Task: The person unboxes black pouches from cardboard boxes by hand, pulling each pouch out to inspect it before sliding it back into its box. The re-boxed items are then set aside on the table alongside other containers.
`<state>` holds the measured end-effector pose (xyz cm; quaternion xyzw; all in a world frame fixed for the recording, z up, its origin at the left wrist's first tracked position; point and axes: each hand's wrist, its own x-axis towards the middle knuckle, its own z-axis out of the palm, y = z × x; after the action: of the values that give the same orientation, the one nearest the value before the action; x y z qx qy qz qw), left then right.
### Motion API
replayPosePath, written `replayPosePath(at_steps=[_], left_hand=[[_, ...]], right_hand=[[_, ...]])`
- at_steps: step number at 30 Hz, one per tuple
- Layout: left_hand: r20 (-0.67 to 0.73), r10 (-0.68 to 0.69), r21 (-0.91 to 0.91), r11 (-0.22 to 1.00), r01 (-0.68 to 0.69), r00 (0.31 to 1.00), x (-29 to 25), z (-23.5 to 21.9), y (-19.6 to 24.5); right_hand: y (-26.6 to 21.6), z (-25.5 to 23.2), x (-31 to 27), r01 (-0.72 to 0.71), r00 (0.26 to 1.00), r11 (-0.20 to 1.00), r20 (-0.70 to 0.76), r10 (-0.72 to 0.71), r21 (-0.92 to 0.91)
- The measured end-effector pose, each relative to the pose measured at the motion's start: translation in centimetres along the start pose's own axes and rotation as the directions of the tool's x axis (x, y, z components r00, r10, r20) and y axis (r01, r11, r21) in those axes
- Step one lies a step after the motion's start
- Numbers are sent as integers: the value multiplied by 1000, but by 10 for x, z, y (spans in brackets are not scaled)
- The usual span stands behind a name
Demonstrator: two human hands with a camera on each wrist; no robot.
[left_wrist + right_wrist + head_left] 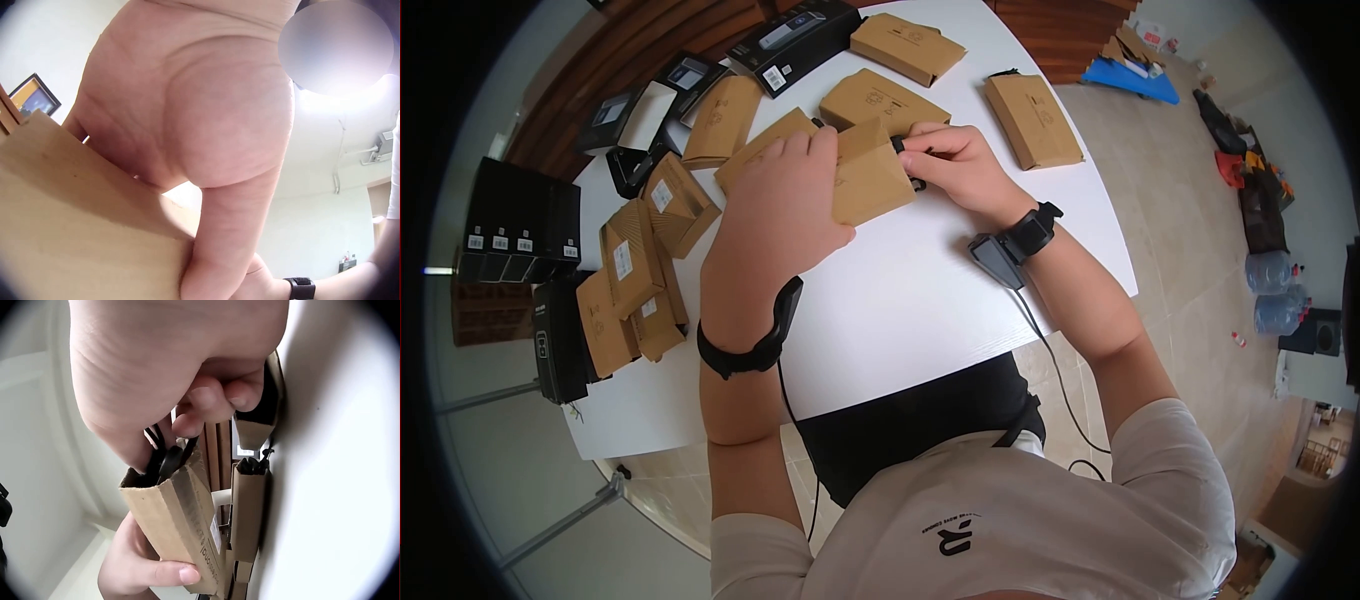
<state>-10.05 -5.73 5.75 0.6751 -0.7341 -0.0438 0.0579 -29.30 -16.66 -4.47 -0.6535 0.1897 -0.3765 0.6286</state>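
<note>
The left hand (775,205) grips a brown cardboard box (875,185), fingers over its top and thumb at the near edge; the left wrist view shows the palm (194,100) against the cardboard (81,219). At the box's open right end, the right hand (965,170) pinches black cables. In the right wrist view the right hand's fingers (203,397) hold the black cable (170,461) at the mouth of the box (181,519), partly inside it. The left hand (134,565) supports that box lower down. How deep the cable reaches is hidden.
More brown boxes (1035,120) lie at the back and left of the white table (900,310). Black boxes (795,45) stand at the back left, with a black stack (520,225) at the far left. Wrist-camera cables (1055,370) hang over the table's near edge.
</note>
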Motion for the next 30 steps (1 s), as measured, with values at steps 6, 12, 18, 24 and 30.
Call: replayPosePath(at_steps=[6,12,18,24,30], left_hand=[[22,15,68,998,-17,1000,2,1,0],[100,-9,-9,1000,10,995,3,7,8],[320,-55,-21,998,66,946,1,3,18],[310,86,-44,996,-76,947,2,16,13],[314,-53,-17,998,62,948,1,1,19]], right_hand=[[-1,-2,-1,8,999,979,46,1,-202],[5,1,-3,-74,996,991,34,78,-107],[10,-7,2,-41,977,990,-214,12,-132],[21,-12,9,-118,948,945,-318,16,-304],[13,-9,9,-264,907,899,-408,108,-349]])
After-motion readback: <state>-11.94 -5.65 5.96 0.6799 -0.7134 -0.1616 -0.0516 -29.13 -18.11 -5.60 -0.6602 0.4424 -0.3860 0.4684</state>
